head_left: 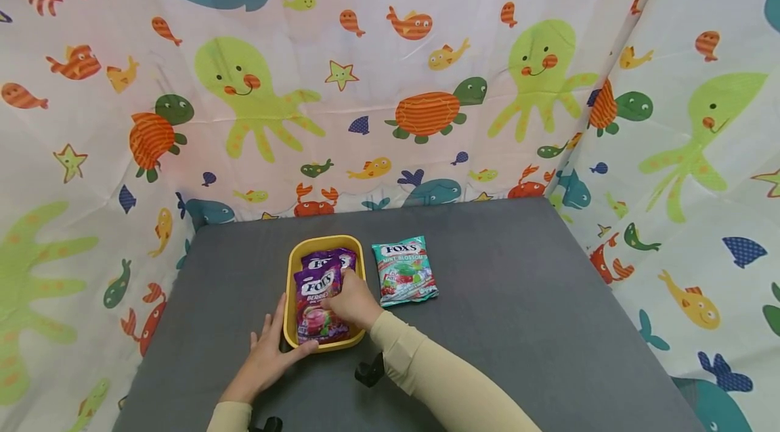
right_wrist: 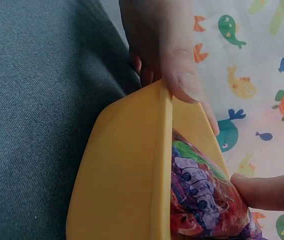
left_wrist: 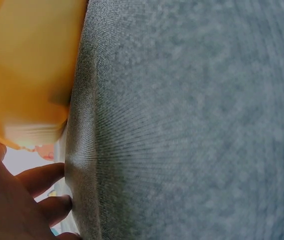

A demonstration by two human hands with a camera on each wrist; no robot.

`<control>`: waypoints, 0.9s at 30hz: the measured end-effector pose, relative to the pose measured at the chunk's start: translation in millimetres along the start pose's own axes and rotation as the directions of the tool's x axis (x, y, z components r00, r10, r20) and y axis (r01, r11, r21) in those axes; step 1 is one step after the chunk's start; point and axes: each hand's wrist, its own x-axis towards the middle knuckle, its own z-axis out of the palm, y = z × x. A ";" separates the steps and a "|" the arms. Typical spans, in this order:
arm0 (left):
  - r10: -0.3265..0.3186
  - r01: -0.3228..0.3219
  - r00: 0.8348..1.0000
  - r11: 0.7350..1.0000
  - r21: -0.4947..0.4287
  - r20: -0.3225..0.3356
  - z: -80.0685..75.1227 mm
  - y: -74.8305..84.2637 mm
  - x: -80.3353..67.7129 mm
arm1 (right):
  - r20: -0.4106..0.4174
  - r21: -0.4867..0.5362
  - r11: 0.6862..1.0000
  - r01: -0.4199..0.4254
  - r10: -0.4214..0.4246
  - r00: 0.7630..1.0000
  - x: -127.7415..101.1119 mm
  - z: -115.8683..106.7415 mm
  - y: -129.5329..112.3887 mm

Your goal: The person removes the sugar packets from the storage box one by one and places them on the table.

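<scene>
In the head view a yellow plastic basket (head_left: 292, 324) holds purple candy bags marked FOX'S. My right hand (head_left: 352, 300) is inside the basket and grips the front purple candy bag (head_left: 309, 313), thumb on its face. The fingers on the far side are hidden. A second purple candy bag (head_left: 350, 258) lies behind it. My left hand (head_left: 268, 354) steadies the basket's near left corner, thumb along the front rim and the other fingers spread beside the left wall. In the right wrist view the right thumb (right_wrist: 264, 191) presses against the bag's edge.
A teal FOX'S mint candy bag (head_left: 405, 273) lies flat on the grey table (head_left: 500, 310), just right of the basket. A white curtain (head_left: 365, 107) with printed sea animals rises behind the table and along both sides.
</scene>
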 end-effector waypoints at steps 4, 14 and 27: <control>-0.006 0.006 1.000 1.000 0.005 -0.003 -0.2 -0.9 -0.4 | -0.008 -0.034 0.999 -0.015 0.015 1.000 1.3 1.0 0.4; 0.005 -0.005 1.000 1.000 -0.010 -0.003 -0.7 1.2 -0.7 | -0.026 0.017 1.000 -0.019 0.020 0.999 2.6 -3.6 -0.6; -0.031 0.031 0.999 0.999 0.005 0.010 -0.4 2.9 -0.9 | -0.047 0.040 0.999 0.010 -0.008 0.999 1.9 -25.3 -8.7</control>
